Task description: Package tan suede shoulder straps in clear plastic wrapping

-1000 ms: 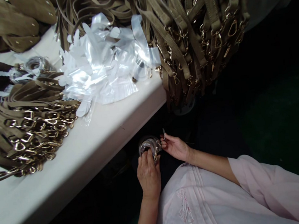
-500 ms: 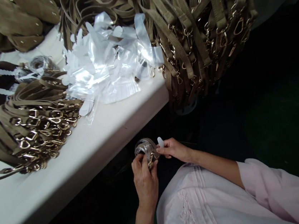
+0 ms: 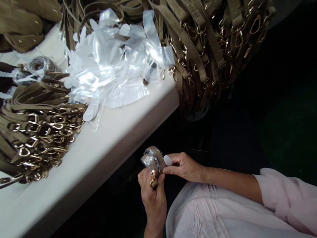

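Observation:
In front of my body, off the table edge, my left hand point(image 3: 152, 198) is closed around the lower side of a coiled tan strap point(image 3: 159, 158). Clear plastic film partly covers the coil. A gold clasp point(image 3: 153, 178) sticks out by my left thumb. My right hand point(image 3: 185, 167) pinches a clear plastic strip at the right side of the coil; its rounded white tab point(image 3: 167, 160) shows above my fingers. How far the strip runs around the coil is hard to make out.
A white table point(image 3: 115, 139) slants along the left. On it lie loose plastic strips point(image 3: 113, 70), straps with gold clasps point(image 3: 40, 136), wrapped coils point(image 3: 39, 65) and tan suede pieces point(image 3: 21, 20). More straps point(image 3: 204, 45) hang over the far end.
The coil has turned in my left hand, so its tan edge and clasp now face me more. My right hand has moved slightly down and in against the coil, with the white tab lower.

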The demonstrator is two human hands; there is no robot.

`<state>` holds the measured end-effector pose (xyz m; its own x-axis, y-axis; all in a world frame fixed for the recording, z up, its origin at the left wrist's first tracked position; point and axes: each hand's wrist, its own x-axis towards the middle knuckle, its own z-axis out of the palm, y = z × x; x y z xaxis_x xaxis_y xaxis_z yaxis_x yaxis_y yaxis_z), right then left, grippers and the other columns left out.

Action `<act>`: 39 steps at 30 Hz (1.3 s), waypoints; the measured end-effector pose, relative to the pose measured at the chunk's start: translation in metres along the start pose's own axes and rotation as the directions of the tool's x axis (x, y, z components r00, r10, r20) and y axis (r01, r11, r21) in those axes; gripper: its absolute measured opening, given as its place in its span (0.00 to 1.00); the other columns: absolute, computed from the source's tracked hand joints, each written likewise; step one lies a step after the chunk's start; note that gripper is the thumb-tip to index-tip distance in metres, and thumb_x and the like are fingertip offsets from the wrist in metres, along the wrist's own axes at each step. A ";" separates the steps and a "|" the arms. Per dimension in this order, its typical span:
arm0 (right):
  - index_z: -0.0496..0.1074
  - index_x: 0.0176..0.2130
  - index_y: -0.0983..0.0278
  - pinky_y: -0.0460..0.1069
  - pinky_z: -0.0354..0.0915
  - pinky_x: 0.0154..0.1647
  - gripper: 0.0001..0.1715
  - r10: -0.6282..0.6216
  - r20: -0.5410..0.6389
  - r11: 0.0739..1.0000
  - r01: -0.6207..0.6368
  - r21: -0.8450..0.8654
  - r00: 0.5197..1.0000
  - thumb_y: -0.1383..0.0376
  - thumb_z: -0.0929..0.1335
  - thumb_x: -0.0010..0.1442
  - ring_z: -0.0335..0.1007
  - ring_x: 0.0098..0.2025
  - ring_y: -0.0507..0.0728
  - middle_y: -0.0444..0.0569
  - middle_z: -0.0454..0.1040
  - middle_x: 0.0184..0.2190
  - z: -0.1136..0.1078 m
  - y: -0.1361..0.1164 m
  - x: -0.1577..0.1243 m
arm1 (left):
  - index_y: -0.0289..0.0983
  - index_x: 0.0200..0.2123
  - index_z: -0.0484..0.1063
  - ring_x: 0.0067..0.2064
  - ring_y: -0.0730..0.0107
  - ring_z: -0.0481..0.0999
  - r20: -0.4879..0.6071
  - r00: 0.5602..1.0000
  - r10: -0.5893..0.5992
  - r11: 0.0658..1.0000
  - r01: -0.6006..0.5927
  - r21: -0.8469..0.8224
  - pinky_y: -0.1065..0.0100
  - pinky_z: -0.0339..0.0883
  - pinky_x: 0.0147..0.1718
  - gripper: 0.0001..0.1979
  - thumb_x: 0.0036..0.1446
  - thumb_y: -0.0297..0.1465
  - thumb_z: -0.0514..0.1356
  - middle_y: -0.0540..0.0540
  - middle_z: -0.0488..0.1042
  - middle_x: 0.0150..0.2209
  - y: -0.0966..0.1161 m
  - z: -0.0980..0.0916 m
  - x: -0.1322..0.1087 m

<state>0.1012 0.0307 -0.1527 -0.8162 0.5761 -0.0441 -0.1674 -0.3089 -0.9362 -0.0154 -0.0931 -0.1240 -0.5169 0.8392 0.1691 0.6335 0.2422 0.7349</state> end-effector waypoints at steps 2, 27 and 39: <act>0.75 0.30 0.68 0.46 0.62 0.34 0.25 -0.007 0.023 1.000 0.007 -0.005 1.000 0.47 0.72 0.57 0.66 0.32 0.52 0.44 0.70 0.28 0.001 -0.004 -0.002 | 0.40 0.44 0.76 0.45 0.59 0.74 0.075 0.978 -0.194 0.971 0.202 -0.129 0.64 0.66 0.46 0.12 0.61 0.37 0.60 0.44 0.75 0.43 0.002 -0.005 -0.002; 0.70 0.46 0.68 0.49 0.68 0.48 0.09 -0.046 0.344 0.764 0.255 -0.593 0.938 0.70 0.63 0.68 0.69 0.44 0.56 0.53 0.72 0.42 0.016 -0.010 -0.026 | 0.37 0.48 0.75 0.50 0.63 0.74 0.317 0.741 -0.592 0.411 0.616 -0.673 0.64 0.64 0.53 0.16 0.60 0.39 0.62 0.44 0.77 0.46 0.003 0.006 -0.025; 0.74 0.53 0.58 0.50 0.71 0.40 0.16 -0.260 -0.114 0.850 0.171 -0.499 0.959 0.60 0.64 0.69 0.70 0.35 0.53 0.51 0.73 0.44 -0.028 -0.033 -0.030 | 0.34 0.40 0.78 0.43 0.68 0.74 0.233 0.749 -0.621 0.334 0.521 -0.786 0.67 0.66 0.49 0.16 0.56 0.41 0.66 0.45 0.77 0.40 -0.004 -0.011 -0.011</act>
<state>0.1466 0.0448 -0.1299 -0.6759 0.7190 0.1617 -0.0064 0.2136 -0.9769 -0.0186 -0.1091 -0.1216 -0.6463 0.5914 -0.4822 -0.5099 0.1355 0.8495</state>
